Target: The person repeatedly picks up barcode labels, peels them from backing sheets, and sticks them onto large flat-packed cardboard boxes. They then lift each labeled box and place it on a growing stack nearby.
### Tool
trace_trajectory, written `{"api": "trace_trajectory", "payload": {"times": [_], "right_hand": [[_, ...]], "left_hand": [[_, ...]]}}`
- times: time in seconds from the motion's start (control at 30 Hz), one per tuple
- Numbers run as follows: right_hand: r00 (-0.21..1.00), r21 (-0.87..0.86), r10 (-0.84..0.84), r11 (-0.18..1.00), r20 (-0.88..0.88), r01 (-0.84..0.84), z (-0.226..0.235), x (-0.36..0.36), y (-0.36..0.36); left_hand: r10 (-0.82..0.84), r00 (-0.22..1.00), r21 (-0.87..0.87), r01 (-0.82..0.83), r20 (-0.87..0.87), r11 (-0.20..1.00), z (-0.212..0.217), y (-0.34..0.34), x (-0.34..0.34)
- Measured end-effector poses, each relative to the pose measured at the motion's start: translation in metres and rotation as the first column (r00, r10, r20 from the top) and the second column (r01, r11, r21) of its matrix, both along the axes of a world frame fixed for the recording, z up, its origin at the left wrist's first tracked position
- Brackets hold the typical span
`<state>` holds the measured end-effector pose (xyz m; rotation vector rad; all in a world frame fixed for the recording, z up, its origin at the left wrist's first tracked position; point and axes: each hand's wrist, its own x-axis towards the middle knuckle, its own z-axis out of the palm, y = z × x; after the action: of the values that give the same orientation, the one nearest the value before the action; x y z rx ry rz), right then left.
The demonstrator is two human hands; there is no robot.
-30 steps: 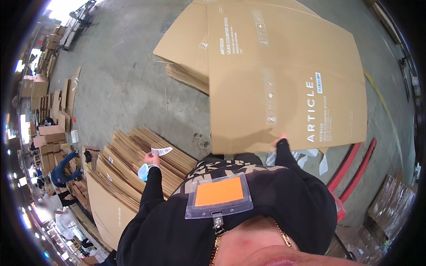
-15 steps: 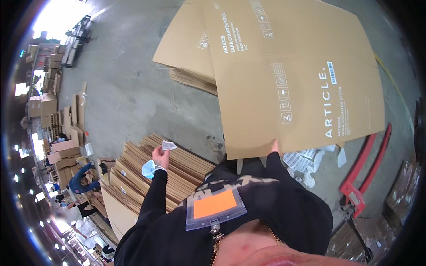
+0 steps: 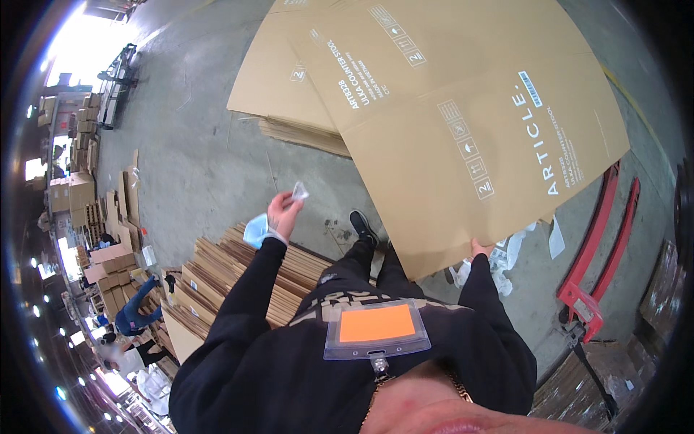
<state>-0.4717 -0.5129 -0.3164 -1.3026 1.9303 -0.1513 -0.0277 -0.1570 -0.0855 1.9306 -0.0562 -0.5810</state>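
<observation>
Between the fingertips of my left hand [image 3: 284, 215] is a small white label [image 3: 299, 192], pinched and partly folded. A light blue face mask [image 3: 256, 231] hangs from that wrist by its loop. My right hand [image 3: 478, 249] grips the near edge of a large flat cardboard sheet [image 3: 463, 94], thumb on the printed face and fingers hidden beneath. The sheet carries white printing and a barcode sticker [image 3: 530, 88]. It lies slanted, its far part over a stack of flattened cardboard [image 3: 303, 134].
To my left lies a long pile of flattened cartons [image 3: 238, 278]. Crumpled white label paper [image 3: 506, 260] is on the floor by my right hand. A red pallet jack [image 3: 587, 267] stands at the right, near wrapped pallets [image 3: 647, 318]. A person in blue [image 3: 137, 309] bends over farther left.
My left hand has moved forward and to the right with the label, which has turned. The cardboard sheet has rotated, its near corner shifting right. My right hand has moved slightly right with it.
</observation>
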Motion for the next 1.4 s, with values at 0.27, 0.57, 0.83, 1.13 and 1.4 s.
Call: {"api": "trace_trajectory", "payload": {"times": [0.27,0.57,0.83,1.13,1.4], "right_hand": [[0.897,0.06,-0.118,0.993,0.427,0.102,0.047,0.075,-0.004],[0.07,0.633,-0.686,0.621,0.724,-0.463,0.188,0.268,0.048],[-0.049,0.552,-0.606,0.752,0.794,-0.361,0.251,0.369,0.035],[0.419,0.301,-0.166,0.912,0.892,-0.279,0.209,0.55,0.02],[0.461,-0.27,0.723,0.647,0.514,-0.713,0.155,0.762,-0.114]], "left_hand": [[-0.383,0.857,-0.57,0.133,-0.344,0.811,0.116,-0.124,0.011],[-0.561,0.667,-0.687,0.1,-0.491,0.72,0.147,-0.159,0.038],[-0.591,0.62,-0.704,0.086,-0.515,0.705,0.128,-0.17,0.132],[-0.514,0.62,-0.701,-0.083,-0.593,0.708,0.032,-0.148,0.3],[-0.567,0.675,-0.86,-0.214,-0.473,0.463,-0.074,-0.186,0.334]]}}
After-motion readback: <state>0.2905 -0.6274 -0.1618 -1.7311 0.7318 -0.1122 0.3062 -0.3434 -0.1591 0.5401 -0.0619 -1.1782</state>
